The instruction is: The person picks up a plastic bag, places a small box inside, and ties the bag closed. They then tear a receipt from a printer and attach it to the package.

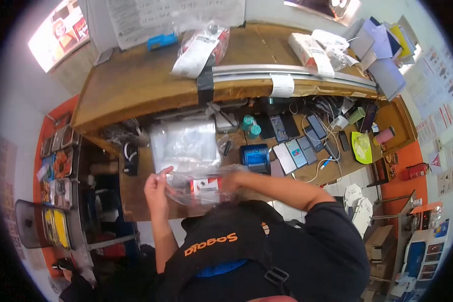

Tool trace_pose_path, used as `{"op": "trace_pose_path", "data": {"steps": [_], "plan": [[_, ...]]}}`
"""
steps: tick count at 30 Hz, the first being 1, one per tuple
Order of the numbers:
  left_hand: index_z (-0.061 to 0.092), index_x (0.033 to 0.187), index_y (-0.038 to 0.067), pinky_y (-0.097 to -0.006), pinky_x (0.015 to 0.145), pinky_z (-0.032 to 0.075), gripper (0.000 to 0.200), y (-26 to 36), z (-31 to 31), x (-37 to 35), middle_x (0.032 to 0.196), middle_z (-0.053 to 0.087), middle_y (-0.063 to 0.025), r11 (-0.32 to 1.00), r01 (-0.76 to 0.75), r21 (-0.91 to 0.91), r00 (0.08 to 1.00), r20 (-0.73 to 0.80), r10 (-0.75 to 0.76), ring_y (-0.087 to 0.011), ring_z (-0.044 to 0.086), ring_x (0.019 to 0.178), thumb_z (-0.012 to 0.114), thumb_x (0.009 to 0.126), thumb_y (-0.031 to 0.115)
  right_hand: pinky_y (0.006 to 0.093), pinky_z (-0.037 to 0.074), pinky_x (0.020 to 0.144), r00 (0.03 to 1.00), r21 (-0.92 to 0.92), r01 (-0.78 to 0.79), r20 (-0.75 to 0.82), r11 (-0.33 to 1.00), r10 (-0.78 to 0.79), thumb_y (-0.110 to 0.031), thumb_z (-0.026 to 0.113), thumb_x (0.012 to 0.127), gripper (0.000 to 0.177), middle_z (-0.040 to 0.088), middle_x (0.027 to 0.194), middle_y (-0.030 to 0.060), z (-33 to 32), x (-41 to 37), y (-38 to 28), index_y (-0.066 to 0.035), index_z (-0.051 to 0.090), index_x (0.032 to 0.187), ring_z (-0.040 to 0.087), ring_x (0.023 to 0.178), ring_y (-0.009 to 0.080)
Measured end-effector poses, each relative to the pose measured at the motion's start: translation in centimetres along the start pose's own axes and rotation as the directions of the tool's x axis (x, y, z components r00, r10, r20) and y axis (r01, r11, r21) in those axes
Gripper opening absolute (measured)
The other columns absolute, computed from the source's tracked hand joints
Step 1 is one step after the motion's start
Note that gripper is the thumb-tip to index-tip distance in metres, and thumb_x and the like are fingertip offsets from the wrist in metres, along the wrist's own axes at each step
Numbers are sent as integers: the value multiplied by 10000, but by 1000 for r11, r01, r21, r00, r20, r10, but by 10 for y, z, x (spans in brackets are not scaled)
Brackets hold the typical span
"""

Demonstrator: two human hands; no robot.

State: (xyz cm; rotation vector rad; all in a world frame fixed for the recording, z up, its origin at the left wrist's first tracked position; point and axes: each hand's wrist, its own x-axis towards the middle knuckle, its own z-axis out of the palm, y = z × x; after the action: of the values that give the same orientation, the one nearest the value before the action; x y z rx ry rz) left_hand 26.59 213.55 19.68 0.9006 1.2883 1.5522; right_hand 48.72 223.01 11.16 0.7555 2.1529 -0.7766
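Note:
A clear plastic bag (183,197) is stretched between my two hands at the front edge of the wooden desk, with a red-and-white package (205,184) inside it. My left hand (157,187) grips the bag's left edge, fingers closed on the film. At the bag's right side, my right hand (230,181) touches the package's end; it is blurred and partly covered by plastic, so its fingers cannot be made out. Just behind the bag lies a stack of clear plastic bags (186,143).
A blue-and-black device (255,157) stands right of the bags. Farther right are several phones (285,158), tangled white cables (332,138) and a yellow-green pouch (361,147). A raised wooden shelf (141,83) overhangs the desk's back, carrying a bagged package with a paper slip (194,58).

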Motion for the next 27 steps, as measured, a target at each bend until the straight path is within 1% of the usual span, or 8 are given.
{"op": "trace_pose_path", "data": {"steps": [3,5,10,13,16,20,22,27], "plan": [[503,746,44,-197,417,355,221,7,-7,-9,1005,666,-174,992,60,113,997,37,-64,-57,446,450,554,920,171,434,432,922,856,-5,233,-474,973,-207,-542,391,916,485,550,1250,150,-22,-96,-9,-248,515,1281,567,1061,351],[556,809,10,-188,421,365,187,29,7,-16,955,690,-114,940,107,325,994,1,-113,-39,431,451,562,914,163,404,432,941,993,-39,115,16,993,-115,-405,551,877,433,549,1221,157,-75,-157,-43,-150,544,1226,551,1103,315],[537,820,33,-175,505,387,109,25,6,-26,1056,666,-148,983,71,167,991,100,-89,-17,450,540,556,912,88,398,443,784,819,-167,357,-417,919,-394,4,619,662,153,616,925,90,-48,-158,-3,-93,648,777,574,982,287],[563,871,24,-210,628,465,30,19,-6,-28,1092,651,-149,984,48,172,986,147,-74,-56,545,676,577,885,46,377,410,880,707,-33,354,-644,935,-291,54,596,677,201,593,990,83,-27,-158,9,-77,652,817,529,1048,280],[607,925,10,-249,711,498,76,0,-32,-32,1103,650,-115,858,-345,379,927,281,249,-139,613,904,602,852,31,365,336,1009,379,276,503,-922,819,77,11,627,728,285,505,1217,119,13,-151,21,-48,641,1006,470,1170,263],[614,921,3,-318,781,521,88,-16,-53,-57,1148,614,-188,999,-38,31,942,334,25,-247,595,1052,597,835,-3,334,369,996,378,520,812,-815,264,440,-60,590,843,297,503,1255,102,66,-117,40,9,563,1130,458,1195,200],[623,891,0,-362,799,537,66,-14,-56,-65,1157,592,-241,942,265,-204,860,492,-135,-304,590,1061,606,827,-4,315,392,967,412,591,772,-745,233,525,-57,578,852,277,542,1209,97,65,-95,40,5,576,1122,501,1144,188],[633,862,-10,-349,782,540,52,-5,-51,-73,1132,599,-261,930,273,-246,825,557,-95,-284,614,1015,616,812,-15,237,463,827,409,674,596,-723,437,557,-56,566,860,266,657,1046,86,26,22,78,-26,618,1119,630,917,193]]}}
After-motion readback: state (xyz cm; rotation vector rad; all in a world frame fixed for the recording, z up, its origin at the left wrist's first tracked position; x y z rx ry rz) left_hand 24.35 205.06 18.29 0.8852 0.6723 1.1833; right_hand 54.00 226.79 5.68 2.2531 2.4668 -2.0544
